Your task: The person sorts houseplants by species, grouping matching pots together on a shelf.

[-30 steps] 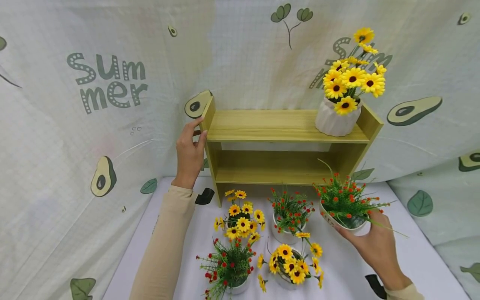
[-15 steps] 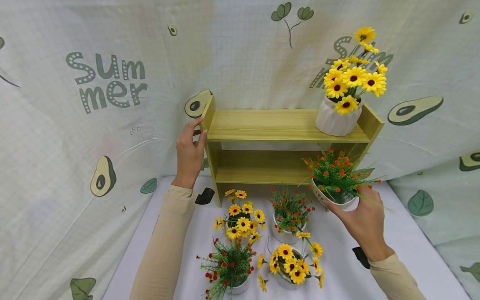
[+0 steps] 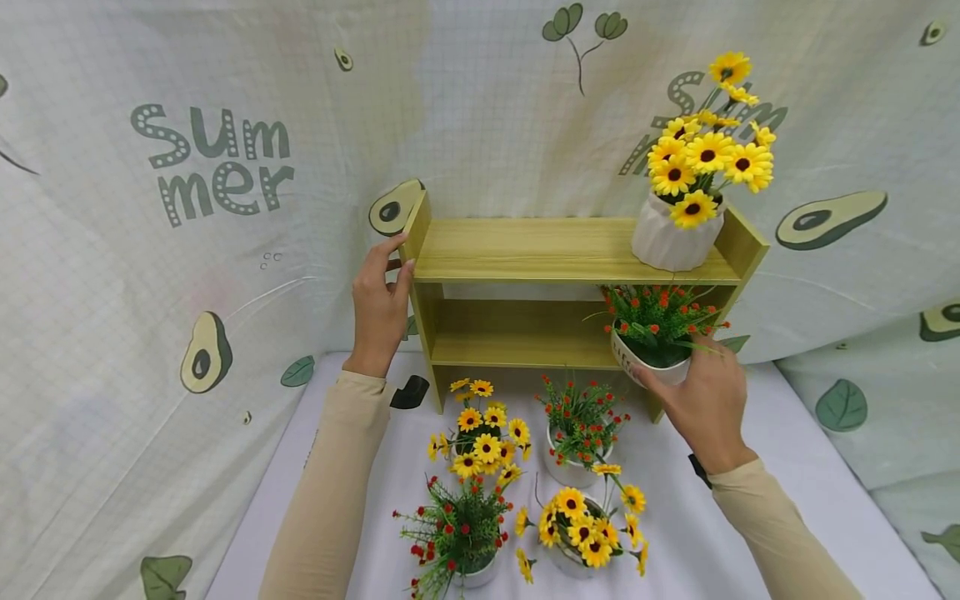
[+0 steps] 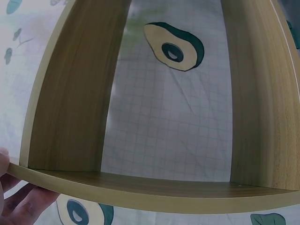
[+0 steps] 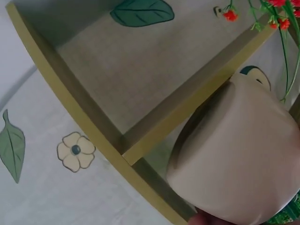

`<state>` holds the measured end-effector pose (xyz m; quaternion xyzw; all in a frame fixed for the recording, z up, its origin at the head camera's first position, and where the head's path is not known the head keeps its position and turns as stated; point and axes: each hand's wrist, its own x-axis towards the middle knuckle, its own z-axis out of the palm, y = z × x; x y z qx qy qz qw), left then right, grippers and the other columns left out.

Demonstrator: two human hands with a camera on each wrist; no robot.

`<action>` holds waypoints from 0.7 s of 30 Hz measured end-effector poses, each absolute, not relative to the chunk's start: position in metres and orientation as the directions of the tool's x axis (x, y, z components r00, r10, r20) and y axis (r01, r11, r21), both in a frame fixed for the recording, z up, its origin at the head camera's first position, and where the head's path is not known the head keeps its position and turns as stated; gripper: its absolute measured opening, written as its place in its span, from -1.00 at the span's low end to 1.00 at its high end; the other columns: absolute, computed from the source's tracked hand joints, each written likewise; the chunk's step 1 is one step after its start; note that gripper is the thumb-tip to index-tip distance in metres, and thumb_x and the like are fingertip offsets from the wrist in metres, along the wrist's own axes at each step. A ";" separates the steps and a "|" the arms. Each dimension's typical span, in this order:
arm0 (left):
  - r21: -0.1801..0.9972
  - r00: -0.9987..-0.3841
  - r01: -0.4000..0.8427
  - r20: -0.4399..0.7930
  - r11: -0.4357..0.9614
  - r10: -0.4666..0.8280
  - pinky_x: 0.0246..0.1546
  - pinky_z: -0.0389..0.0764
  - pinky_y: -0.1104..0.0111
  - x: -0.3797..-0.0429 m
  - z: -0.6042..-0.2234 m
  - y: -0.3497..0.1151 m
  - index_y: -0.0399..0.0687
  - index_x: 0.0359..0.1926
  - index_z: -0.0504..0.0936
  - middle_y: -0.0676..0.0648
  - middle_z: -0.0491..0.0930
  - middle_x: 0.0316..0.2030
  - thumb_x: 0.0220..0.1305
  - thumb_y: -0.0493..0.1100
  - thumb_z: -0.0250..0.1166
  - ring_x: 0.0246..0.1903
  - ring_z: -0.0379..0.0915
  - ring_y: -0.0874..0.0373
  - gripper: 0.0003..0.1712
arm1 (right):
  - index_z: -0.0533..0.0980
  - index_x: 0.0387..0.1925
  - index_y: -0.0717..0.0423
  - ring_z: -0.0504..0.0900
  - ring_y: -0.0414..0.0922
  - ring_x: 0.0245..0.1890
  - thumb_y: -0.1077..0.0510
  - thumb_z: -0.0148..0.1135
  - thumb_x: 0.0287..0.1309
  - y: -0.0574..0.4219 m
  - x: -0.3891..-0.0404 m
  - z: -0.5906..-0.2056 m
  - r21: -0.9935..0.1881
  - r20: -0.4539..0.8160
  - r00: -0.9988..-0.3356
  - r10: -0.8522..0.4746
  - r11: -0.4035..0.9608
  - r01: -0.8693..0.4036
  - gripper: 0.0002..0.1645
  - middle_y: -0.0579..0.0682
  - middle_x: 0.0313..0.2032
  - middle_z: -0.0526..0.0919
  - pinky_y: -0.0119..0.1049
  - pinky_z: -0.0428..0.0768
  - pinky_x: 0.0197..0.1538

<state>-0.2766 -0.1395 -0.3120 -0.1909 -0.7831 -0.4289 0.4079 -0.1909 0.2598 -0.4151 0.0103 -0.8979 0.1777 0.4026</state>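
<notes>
My right hand (image 3: pixel 705 396) grips a white pot (image 3: pixel 663 372) of green grass with small orange-red flowers (image 3: pixel 656 321). The pot is in front of the right end of the lower shelf of a wooden rack (image 3: pixel 525 331). In the right wrist view the pale pot (image 5: pixel 243 150) fills the right side, overlapping the shelf board (image 5: pixel 187 103). My left hand (image 3: pixel 381 296) holds the rack's left side panel (image 3: pixel 416 229), thumb at the front and fingers behind. In the left wrist view the fingers (image 4: pixel 33 201) show at that panel's edge.
A white ribbed pot (image 3: pixel 667 237) of yellow flowers stands at the upper shelf's right end. Below, on the white table (image 3: pixel 675 533), are two pots of yellow flowers (image 3: pixel 480 433) and two of red flowers (image 3: pixel 461 533). A printed cloth (image 3: pixel 225 333) hangs behind.
My right hand has carried the pot of orange-red flowers left and up, from beside the rack to the lower shelf's front. The left hand has stayed on the side panel.
</notes>
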 end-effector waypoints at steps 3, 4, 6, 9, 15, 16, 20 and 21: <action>0.516 -0.593 0.651 0.804 0.557 -0.051 -0.44 0.59 0.26 -0.276 -0.312 -0.139 0.02 0.18 0.45 -0.04 0.51 0.01 0.29 -0.19 0.17 -0.17 0.52 0.08 -0.57 | 0.46 -0.21 0.46 0.40 0.28 -0.35 -0.32 0.44 -0.35 0.258 -0.195 -0.414 -0.273 0.719 -0.686 0.113 0.953 -0.130 -0.05 0.33 -0.42 0.48 0.19 0.32 -0.28; 0.516 -0.592 0.652 0.804 0.556 -0.052 -0.44 0.59 0.27 -0.276 -0.312 -0.139 0.02 0.18 0.46 -0.04 0.51 0.01 0.29 -0.19 0.17 -0.16 0.52 0.08 -0.57 | 0.46 -0.21 0.48 0.39 0.29 -0.36 -0.33 0.44 -0.34 0.257 -0.196 -0.413 -0.263 0.715 -0.691 0.109 0.957 -0.122 -0.04 0.34 -0.44 0.47 0.19 0.32 -0.28; 0.516 -0.592 0.651 0.804 0.557 -0.053 -0.44 0.59 0.27 -0.276 -0.313 -0.139 0.02 0.18 0.46 -0.03 0.51 0.02 0.29 -0.19 0.17 -0.16 0.52 0.08 -0.58 | 0.45 -0.19 0.50 0.38 0.29 -0.35 -0.34 0.41 -0.31 0.256 -0.199 -0.412 -0.242 0.707 -0.700 0.100 0.964 -0.107 -0.02 0.36 -0.42 0.47 0.19 0.32 -0.26; 0.515 -0.589 0.654 0.806 0.554 -0.053 -0.44 0.59 0.26 -0.276 -0.312 -0.139 0.01 0.18 0.46 -0.03 0.51 0.02 0.29 -0.20 0.17 -0.16 0.52 0.08 -0.58 | 0.45 -0.21 0.52 0.36 0.30 -0.36 -0.36 0.39 -0.29 0.255 -0.202 -0.410 -0.206 0.707 -0.702 0.083 0.974 -0.092 -0.01 0.39 -0.42 0.47 0.19 0.32 -0.25; 0.515 -0.589 0.655 0.806 0.553 -0.053 -0.44 0.58 0.27 -0.277 -0.313 -0.138 0.02 0.18 0.46 -0.02 0.51 0.02 0.29 -0.19 0.17 -0.16 0.52 0.09 -0.58 | 0.40 -0.54 0.44 0.36 0.27 -0.47 -0.40 0.34 -0.28 0.251 -0.207 -0.407 -0.122 0.724 -0.688 0.046 0.991 -0.063 -0.11 0.33 -0.54 0.42 0.13 0.33 -0.40; 0.513 -0.588 0.654 0.807 0.555 -0.054 -0.44 0.58 0.27 -0.277 -0.313 -0.138 0.02 0.18 0.46 -0.02 0.51 0.02 0.29 -0.19 0.16 -0.16 0.52 0.09 -0.58 | 0.39 -0.56 0.44 0.37 0.26 -0.47 -0.40 0.33 -0.27 0.250 -0.208 -0.407 -0.112 0.722 -0.691 0.041 0.992 -0.059 -0.11 0.33 -0.54 0.42 0.11 0.34 -0.42; 0.508 -0.583 0.654 0.811 0.560 -0.055 -0.46 0.57 0.30 -0.276 -0.313 -0.138 0.01 0.17 0.46 -0.02 0.51 0.02 0.30 -0.17 0.16 -0.17 0.52 0.08 -0.59 | 0.42 -0.48 0.50 0.44 0.26 -0.45 -0.39 0.31 -0.20 0.248 -0.213 -0.405 -0.092 0.704 -0.709 0.026 0.994 -0.055 -0.09 0.34 -0.50 0.45 0.09 0.39 -0.45; 0.508 -0.582 0.653 0.811 0.562 -0.056 -0.47 0.56 0.31 -0.276 -0.313 -0.138 0.01 0.17 0.46 -0.02 0.51 0.02 0.30 -0.17 0.16 -0.17 0.52 0.09 -0.59 | 0.42 -0.44 0.52 0.45 0.27 -0.43 -0.38 0.31 -0.18 0.248 -0.215 -0.405 -0.092 0.698 -0.715 0.024 0.994 -0.057 -0.08 0.35 -0.47 0.45 0.09 0.40 -0.44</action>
